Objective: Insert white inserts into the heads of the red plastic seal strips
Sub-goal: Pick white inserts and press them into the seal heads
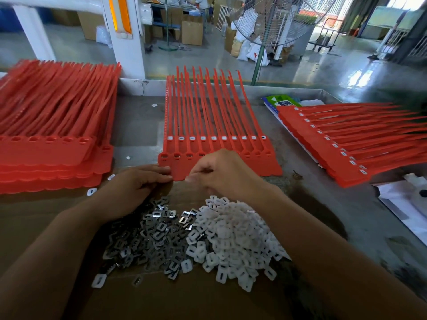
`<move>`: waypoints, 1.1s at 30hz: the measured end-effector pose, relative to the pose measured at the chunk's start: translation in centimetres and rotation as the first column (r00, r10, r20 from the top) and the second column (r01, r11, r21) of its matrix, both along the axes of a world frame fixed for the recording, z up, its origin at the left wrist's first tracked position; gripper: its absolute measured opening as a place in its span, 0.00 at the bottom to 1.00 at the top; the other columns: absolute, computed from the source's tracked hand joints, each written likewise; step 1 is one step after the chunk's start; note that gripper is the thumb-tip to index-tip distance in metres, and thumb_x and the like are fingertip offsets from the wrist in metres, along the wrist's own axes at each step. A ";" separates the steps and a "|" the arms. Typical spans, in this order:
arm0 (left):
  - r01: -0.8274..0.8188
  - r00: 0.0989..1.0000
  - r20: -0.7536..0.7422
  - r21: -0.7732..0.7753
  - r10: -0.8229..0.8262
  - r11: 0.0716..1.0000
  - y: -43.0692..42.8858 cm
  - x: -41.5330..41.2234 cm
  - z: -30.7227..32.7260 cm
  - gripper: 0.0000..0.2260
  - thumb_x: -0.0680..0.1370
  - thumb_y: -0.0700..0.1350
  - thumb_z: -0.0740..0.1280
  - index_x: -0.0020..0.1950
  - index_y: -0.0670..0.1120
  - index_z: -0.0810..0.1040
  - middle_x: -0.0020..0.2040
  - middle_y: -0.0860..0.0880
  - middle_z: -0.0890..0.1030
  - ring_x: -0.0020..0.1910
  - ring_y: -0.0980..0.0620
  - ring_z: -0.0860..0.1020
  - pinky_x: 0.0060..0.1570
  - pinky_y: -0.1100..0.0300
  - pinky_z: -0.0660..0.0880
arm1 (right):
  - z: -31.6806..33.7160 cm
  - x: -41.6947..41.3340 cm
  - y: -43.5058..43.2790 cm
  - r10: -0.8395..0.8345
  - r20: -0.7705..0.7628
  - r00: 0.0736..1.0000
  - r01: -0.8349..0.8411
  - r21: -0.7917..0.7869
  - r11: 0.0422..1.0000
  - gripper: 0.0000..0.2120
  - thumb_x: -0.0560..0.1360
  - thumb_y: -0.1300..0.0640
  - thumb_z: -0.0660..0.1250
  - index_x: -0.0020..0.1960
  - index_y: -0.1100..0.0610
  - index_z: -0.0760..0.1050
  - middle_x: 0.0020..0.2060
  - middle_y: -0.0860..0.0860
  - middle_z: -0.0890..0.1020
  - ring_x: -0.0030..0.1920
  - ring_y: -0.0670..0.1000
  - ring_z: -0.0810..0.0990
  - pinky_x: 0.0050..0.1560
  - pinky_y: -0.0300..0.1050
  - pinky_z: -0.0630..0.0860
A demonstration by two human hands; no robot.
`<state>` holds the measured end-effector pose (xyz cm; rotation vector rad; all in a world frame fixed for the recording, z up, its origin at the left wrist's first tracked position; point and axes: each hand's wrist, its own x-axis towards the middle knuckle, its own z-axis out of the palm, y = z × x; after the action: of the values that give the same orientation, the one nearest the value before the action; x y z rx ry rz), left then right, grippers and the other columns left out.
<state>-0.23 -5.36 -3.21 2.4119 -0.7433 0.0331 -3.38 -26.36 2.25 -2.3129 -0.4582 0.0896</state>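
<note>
Two layers of joined red seal strips (pixel 215 144) lie in the middle of the table, tails pointing away. The upper layer's heads carry white inserts; the lower layer's heads nearest me show dark openings. My right hand (pixel 221 173) hovers with curled fingers over the near heads, and whether it pinches an insert is hidden. My left hand (pixel 141 183) rests at the sheet's near left corner, fingertips on the red edge. A heap of white inserts (pixel 233 236) lies on the cardboard below my right wrist.
Grey metal clips (pixel 150 234) are piled beside the white ones on the brown cardboard (pixel 175 296). A tall stack of red strips (pixel 53 135) fills the left. Another red stack with inserts (pixel 346 144) lies at the right. Papers (pixel 406 204) sit at the far right.
</note>
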 end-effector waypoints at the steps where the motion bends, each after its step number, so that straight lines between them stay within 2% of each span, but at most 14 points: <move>1: 0.002 1.000 0.001 0.001 -0.002 1.000 0.0 0.0 0.0 0.20 0.75 0.31 0.61 0.60 0.50 0.77 0.61 0.63 0.69 0.64 0.64 0.63 0.56 0.84 0.50 | 0.0 0.3 -0.6 -0.027 0.012 1.000 0.027 0.002 1.000 0.06 0.72 0.55 0.69 0.44 0.58 0.81 0.28 0.38 0.76 0.26 0.32 0.74 0.30 0.24 0.69; 4: 0.002 1.000 0.001 0.012 -0.002 1.000 0.0 0.0 0.0 0.19 0.76 0.32 0.60 0.60 0.50 0.77 0.61 0.63 0.68 0.65 0.64 0.63 0.58 0.81 0.51 | -0.1 1.5 -2.5 -0.096 0.049 0.994 0.099 -0.062 0.993 0.07 0.75 0.59 0.65 0.50 0.58 0.81 0.38 0.40 0.77 0.33 0.31 0.74 0.38 0.24 0.70; 7: 0.002 1.000 0.008 0.015 -0.002 1.000 0.0 0.0 0.0 0.19 0.76 0.32 0.60 0.60 0.50 0.77 0.61 0.63 0.68 0.64 0.65 0.63 0.57 0.83 0.51 | -0.5 2.7 -4.5 -0.168 0.077 0.983 0.176 -0.102 0.979 0.08 0.75 0.63 0.64 0.49 0.56 0.81 0.42 0.43 0.78 0.41 0.35 0.74 0.45 0.29 0.68; 11: 0.004 1.000 0.006 -0.009 -0.004 1.000 -0.1 -0.1 0.2 0.19 0.75 0.31 0.60 0.60 0.49 0.77 0.61 0.63 0.69 0.64 0.63 0.64 0.62 0.75 0.54 | -1.4 4.3 -6.5 -0.311 0.109 0.944 0.320 -0.076 0.944 0.08 0.74 0.64 0.65 0.47 0.57 0.82 0.40 0.45 0.79 0.36 0.36 0.72 0.38 0.24 0.67; 16: 0.011 1.000 0.009 -0.017 -0.011 1.000 -0.1 -0.1 0.2 0.19 0.75 0.30 0.61 0.60 0.48 0.77 0.60 0.63 0.69 0.64 0.63 0.64 0.57 0.84 0.52 | -2.2 6.0 -7.4 -0.449 0.113 0.886 0.455 -0.029 0.890 0.06 0.74 0.61 0.67 0.49 0.59 0.79 0.47 0.52 0.81 0.41 0.44 0.74 0.46 0.39 0.70; 21: 0.011 1.000 -0.001 -0.019 -0.011 1.000 -0.1 -0.1 0.2 0.19 0.75 0.30 0.61 0.60 0.49 0.77 0.60 0.64 0.69 0.64 0.64 0.64 0.57 0.83 0.52 | -2.6 6.9 -7.3 -0.413 0.090 0.906 0.422 -0.133 0.897 0.07 0.76 0.60 0.65 0.49 0.59 0.80 0.50 0.53 0.81 0.47 0.46 0.74 0.46 0.37 0.65; 25: 0.013 1.000 0.006 -0.017 -0.013 1.000 0.0 -0.1 0.1 0.19 0.75 0.30 0.60 0.60 0.49 0.77 0.60 0.63 0.69 0.65 0.63 0.64 0.59 0.81 0.52 | -2.6 7.0 -7.4 -0.363 0.107 0.926 0.378 -0.219 0.900 0.08 0.76 0.60 0.63 0.49 0.60 0.81 0.51 0.53 0.81 0.46 0.44 0.73 0.45 0.35 0.64; 29: 0.010 1.000 0.007 -0.019 -0.010 1.000 0.0 -0.2 0.1 0.19 0.75 0.30 0.61 0.60 0.49 0.77 0.61 0.63 0.69 0.65 0.63 0.64 0.64 0.71 0.55 | -2.4 7.2 -7.2 -0.308 0.115 0.944 0.329 -0.329 0.885 0.08 0.76 0.60 0.63 0.49 0.60 0.80 0.52 0.53 0.81 0.48 0.47 0.76 0.47 0.38 0.66; 33: 0.013 1.000 0.013 -0.018 -0.013 1.000 0.0 -0.2 0.1 0.19 0.75 0.30 0.61 0.60 0.49 0.77 0.61 0.62 0.69 0.65 0.63 0.64 0.61 0.76 0.53 | -2.4 7.4 -7.1 -0.294 0.110 0.949 0.314 -0.356 0.880 0.07 0.76 0.61 0.63 0.49 0.59 0.80 0.52 0.53 0.81 0.47 0.45 0.74 0.48 0.38 0.67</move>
<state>-0.42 -5.36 -3.14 2.3914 -0.7609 0.0501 4.01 -33.44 -0.18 -2.7371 -0.0986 -0.0441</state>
